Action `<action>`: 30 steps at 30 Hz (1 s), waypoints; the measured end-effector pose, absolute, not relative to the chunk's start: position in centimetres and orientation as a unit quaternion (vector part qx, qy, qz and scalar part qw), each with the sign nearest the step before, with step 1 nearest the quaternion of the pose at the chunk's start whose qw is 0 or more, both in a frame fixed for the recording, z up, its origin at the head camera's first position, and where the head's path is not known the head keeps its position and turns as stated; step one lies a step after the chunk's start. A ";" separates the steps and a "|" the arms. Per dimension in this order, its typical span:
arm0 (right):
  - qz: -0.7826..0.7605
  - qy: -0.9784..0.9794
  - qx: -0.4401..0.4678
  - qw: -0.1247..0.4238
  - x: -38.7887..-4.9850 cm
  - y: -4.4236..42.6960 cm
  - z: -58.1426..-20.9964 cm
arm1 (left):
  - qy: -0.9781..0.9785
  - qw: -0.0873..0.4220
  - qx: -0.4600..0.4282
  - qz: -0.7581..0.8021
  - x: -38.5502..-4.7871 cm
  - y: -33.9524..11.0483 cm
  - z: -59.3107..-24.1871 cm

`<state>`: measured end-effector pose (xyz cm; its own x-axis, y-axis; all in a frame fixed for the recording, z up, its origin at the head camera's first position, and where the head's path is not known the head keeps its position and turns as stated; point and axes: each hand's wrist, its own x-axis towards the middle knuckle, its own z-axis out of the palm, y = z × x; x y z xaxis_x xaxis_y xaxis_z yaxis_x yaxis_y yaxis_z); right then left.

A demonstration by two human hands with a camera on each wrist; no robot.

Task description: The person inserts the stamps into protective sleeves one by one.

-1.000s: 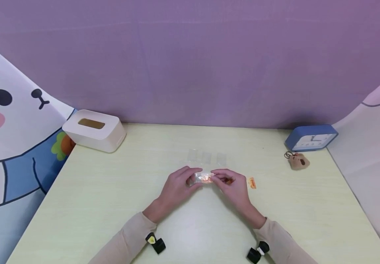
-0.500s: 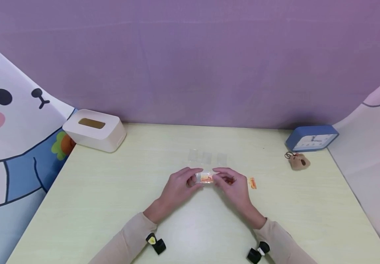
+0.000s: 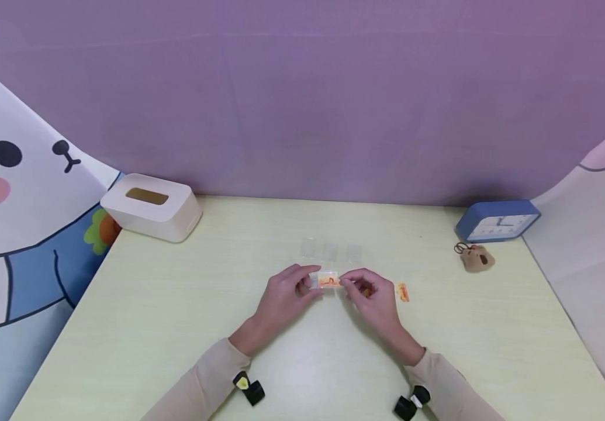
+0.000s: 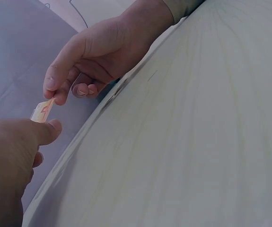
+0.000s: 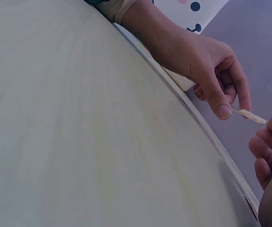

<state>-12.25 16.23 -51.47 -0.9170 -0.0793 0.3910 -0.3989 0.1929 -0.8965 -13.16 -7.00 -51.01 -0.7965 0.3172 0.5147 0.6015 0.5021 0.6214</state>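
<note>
My left hand [image 3: 284,296] pinches the left end of a small clear plastic sleeve [image 3: 314,280] between thumb and fingers. An orange printed card [image 3: 328,280] lies in the sleeve or against it; I cannot tell how far in. At its right edge, the thumb and forefinger of my right hand [image 3: 377,301] pinch it. In the left wrist view the card [image 4: 42,110] spans the short gap between both hands. Behind the right fingers shows a bit of orange [image 3: 367,292], mostly hidden. Another orange card [image 3: 403,292] lies on the table just right of that hand.
Three clear sleeves [image 3: 330,252] lie in a row on the table beyond my hands. A white tissue box [image 3: 151,207] stands at the back left. A blue clock [image 3: 498,221] and a brown plush keyring [image 3: 477,258] are at the back right.
The right fingers have moved back to the card's right edge, so more of its orange print shows. The sleeve and card are slightly higher in the view. The left hand has hardly moved.
</note>
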 end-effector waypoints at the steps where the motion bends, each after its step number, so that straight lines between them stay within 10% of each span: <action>1: 0.614 -0.762 0.159 0.130 -12.2 16.2 -51.5 | -0.850 0.171 -0.270 -0.419 -13.2 -7.0 -51.0; 30: 0.617 -0.747 0.214 0.124 -12.2 16.1 -51.5 | -0.841 0.190 -0.290 -0.416 -13.3 -7.0 -51.4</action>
<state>-12.22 16.09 -51.53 -0.8777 -0.1660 0.4495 -0.4727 0.1460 -0.8690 -13.28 -7.03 -51.42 -0.7595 0.3293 0.5610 0.6457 0.4861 0.5889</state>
